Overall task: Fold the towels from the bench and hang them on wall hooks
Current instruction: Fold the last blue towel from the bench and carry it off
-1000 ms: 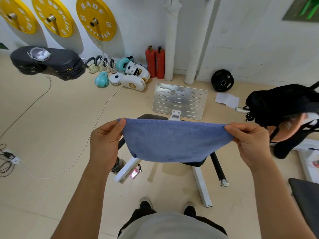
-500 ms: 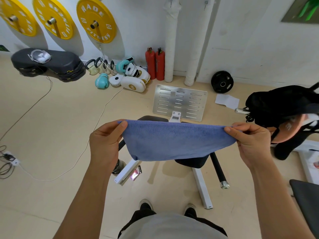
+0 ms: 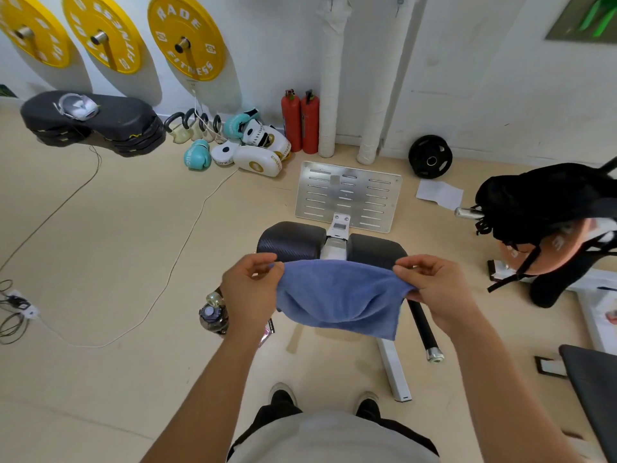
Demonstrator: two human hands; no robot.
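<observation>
- One blue towel (image 3: 337, 295) hangs between two hands.
- Left hand (image 3: 248, 294) pinches its nine-o'clock corner; right hand (image 3: 437, 289) pinches its three-o'clock corner.
- Three yellow plates (image 3: 186, 38) hang at eleven o'clock.

Blue terry-cloth towel (image 3: 337, 295): folded, held in air by upper corners, top edge roughly level, middle sagging in soft creases, lower edge hanging lower on right. Black padded bench with white frame (image 3: 293, 242) just beyond, partly hidden.

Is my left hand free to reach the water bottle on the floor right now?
Probably not yet: the left hand is pinching one corner of the blue towel. The bottle sits just below it, unobstructed, once that grip lets go.
</observation>
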